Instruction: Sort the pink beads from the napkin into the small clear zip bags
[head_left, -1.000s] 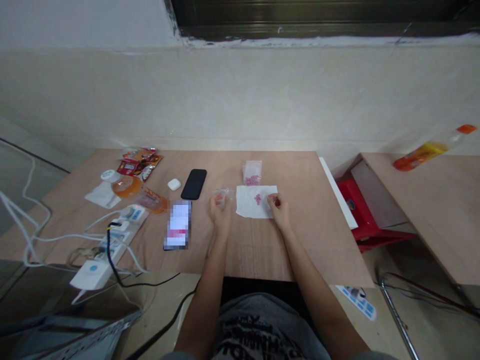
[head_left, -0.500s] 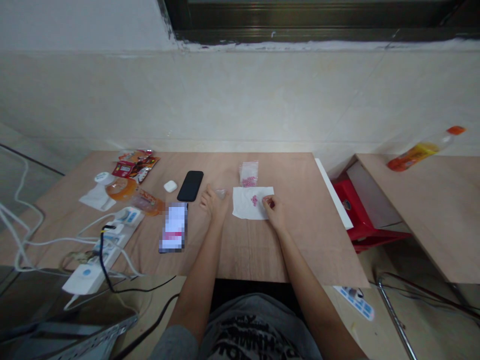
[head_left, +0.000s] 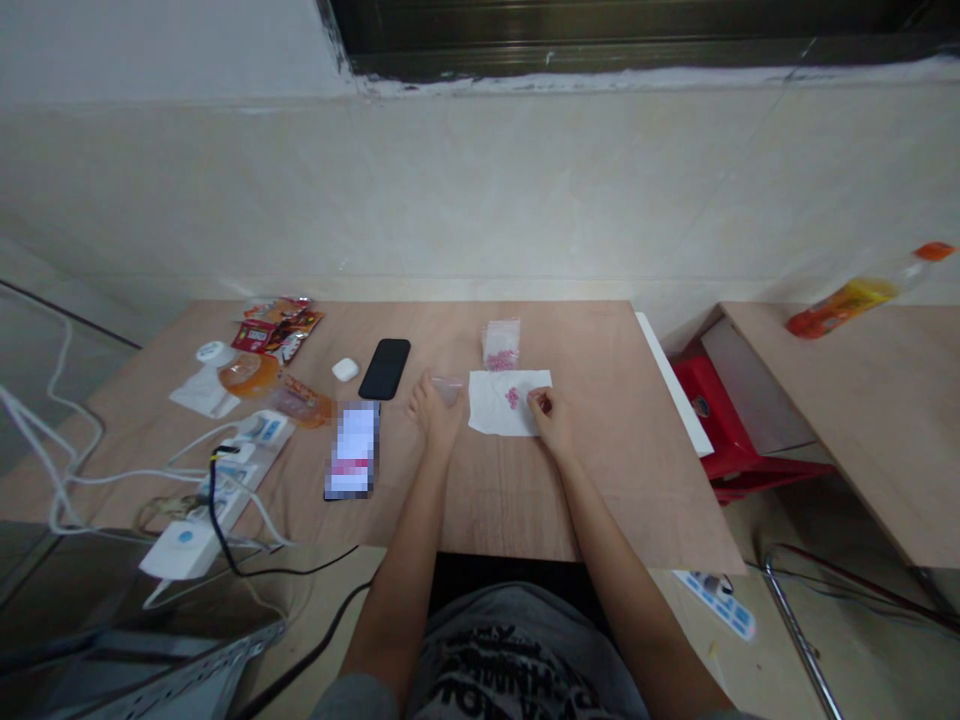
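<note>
A white sheet of paper (head_left: 487, 415) lies on the table with a small cluster of pink bits (head_left: 513, 398) on it. At the paper's right edge my right hand (head_left: 553, 422) is closed in a pinch; whatever its fingertips hold is too small to make out. To the left of the paper, my left hand (head_left: 437, 418) grips a small clear plastic bag (head_left: 448, 383) between thumb and fingers. Just behind the paper lies another clear zip bag (head_left: 501, 335), with more pink bits gathered at its near end.
Left of my hands are a black phone (head_left: 385, 369), a lit phone (head_left: 352, 450), a white earbud case (head_left: 345, 370), an orange drink bottle (head_left: 251, 375), snack packets (head_left: 277, 328) and a power strip (head_left: 217, 495) with cables. Another bottle (head_left: 847, 303) lies on the right-hand table.
The view has shifted slightly. My left hand has turned a little, and the clear bag in it shows more plainly. My right hand keeps its pinch at the paper's edge.
</note>
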